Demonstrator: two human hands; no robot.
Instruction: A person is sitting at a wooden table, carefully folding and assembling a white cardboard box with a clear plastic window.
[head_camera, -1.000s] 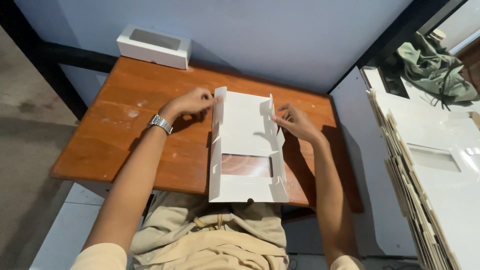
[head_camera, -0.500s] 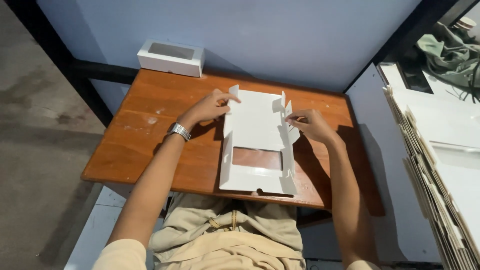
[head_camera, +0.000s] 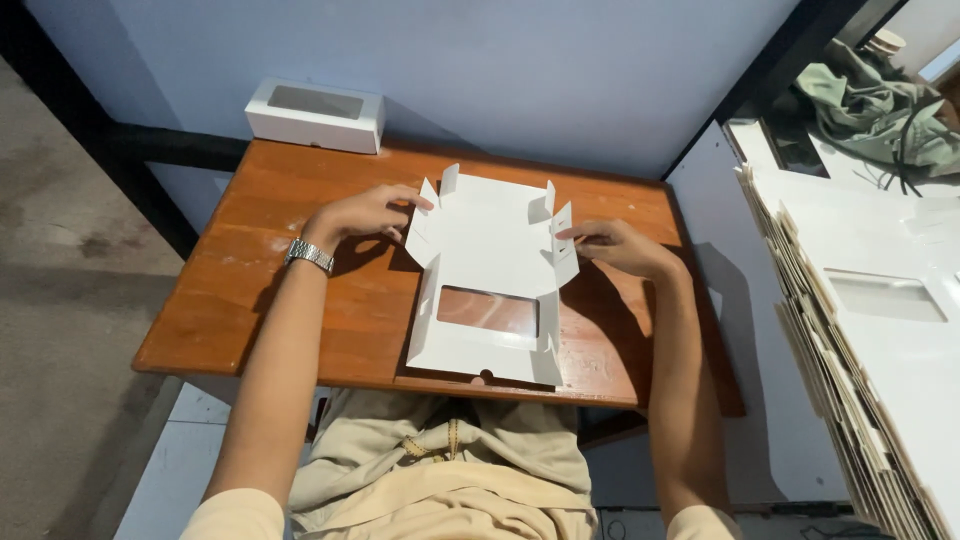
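Note:
A flat white cardboard box blank (head_camera: 490, 250) with a clear window lies in the middle of a small wooden table (head_camera: 260, 290); its side flaps are raised. My left hand (head_camera: 362, 213), with a metal watch on the wrist, pinches the left side flap near its far corner. My right hand (head_camera: 615, 243) touches the right side flap with its fingertips. Both hands sit at the far half of the blank.
A finished white window box (head_camera: 315, 113) stands at the table's far left corner against a blue wall. A tall stack of flat white box blanks (head_camera: 880, 330) rises at the right. Green cloth (head_camera: 870, 100) lies at the top right.
The side flaps of the blank have been spread outward and the far tabs now stand up. Both hands have stayed on the flaps; the camera view has shifted slightly.

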